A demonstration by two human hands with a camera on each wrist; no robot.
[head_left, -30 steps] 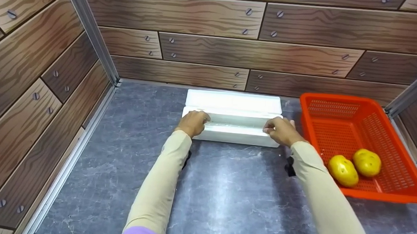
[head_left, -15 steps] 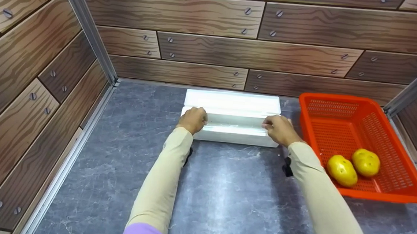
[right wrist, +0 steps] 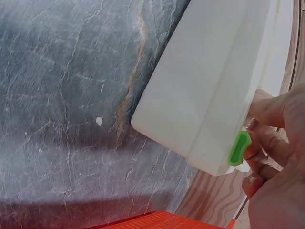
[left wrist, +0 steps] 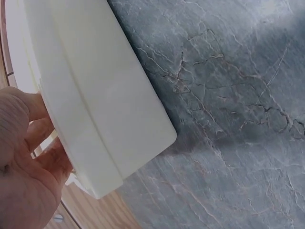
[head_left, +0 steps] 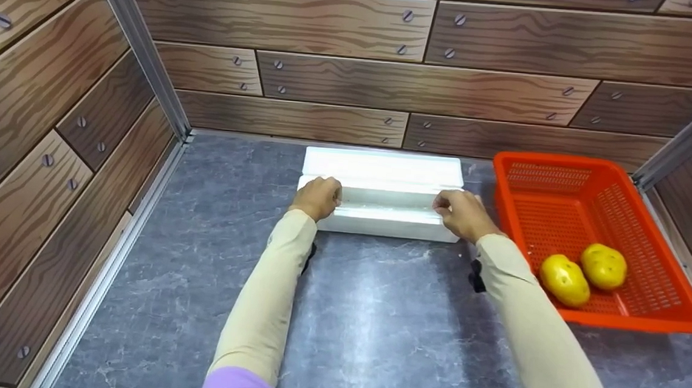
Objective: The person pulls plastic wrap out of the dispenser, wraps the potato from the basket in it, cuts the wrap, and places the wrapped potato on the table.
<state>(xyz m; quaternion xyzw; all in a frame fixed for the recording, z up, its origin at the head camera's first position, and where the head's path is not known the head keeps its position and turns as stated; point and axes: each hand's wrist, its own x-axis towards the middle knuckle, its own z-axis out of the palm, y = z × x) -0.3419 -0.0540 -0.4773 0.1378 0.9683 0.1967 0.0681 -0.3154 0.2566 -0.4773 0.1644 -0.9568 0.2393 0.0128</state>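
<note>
A long white plastic wrap dispenser box (head_left: 389, 227) rests on the dark marbled surface, its lid (head_left: 382, 167) folded back toward the rear wall. My left hand (head_left: 317, 198) is at the box's left end, thumb and curled fingers just over the front edge. At the right end, my right hand (head_left: 465, 214) pinches with thumb and forefinger. Clear shiny film (right wrist: 250, 125) shows by the right thumb, and a faint glint runs between both hands above the opening. What the left fingertips pinch is mostly hidden behind the edge. A green slider (right wrist: 239, 149) sits at the box's right end.
Close to my right forearm stands a red-orange plastic basket (head_left: 507, 199) with two yellow lumpy fruits (head_left: 565, 280) in it. Wood-patterned walls (head_left: 339, 26) with metal corner posts enclose the surface at the back and sides.
Both hands have risen slightly at the front of the box, keeping the same spacing. The head view has shifted a little; box, lid and fruits stay in place.
</note>
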